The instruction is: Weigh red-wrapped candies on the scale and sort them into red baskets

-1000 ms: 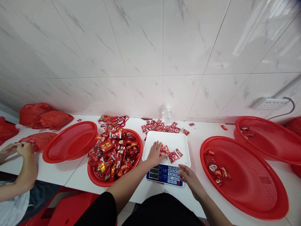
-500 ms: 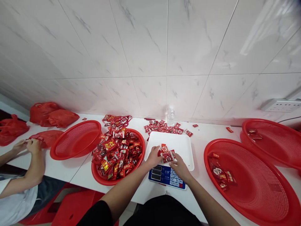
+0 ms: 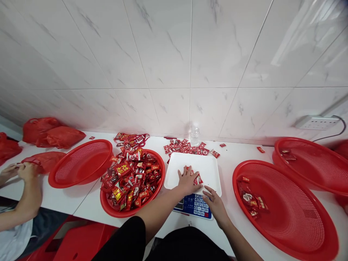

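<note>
My left hand [image 3: 187,181] lies with its fingers spread over a few small red snack packets [image 3: 199,179] on the white tray [image 3: 210,165] of a digital scale. The hand covers part of them. My right hand [image 3: 216,204] is open with loosely curved fingers, in the air near the tray's front right corner. Below it is the scale's blue keypad [image 3: 197,206], whose display my left arm partly hides. Left of the scale, a red basket [image 3: 104,203] is heaped with red packets [image 3: 136,174].
Small red sachets [image 3: 182,146] and a clear bottle [image 3: 195,135] stand behind the scale. On the right are two red baskets [image 3: 293,206] with a few packets. At left are another red basket [image 3: 81,159], red bags [image 3: 65,137] and a co-worker's hands [image 3: 27,170].
Both hands held the packets above the tray's front. Now the packets lie on the tray under my spread left hand, and my right hand has let go and moved right and nearer me.
</note>
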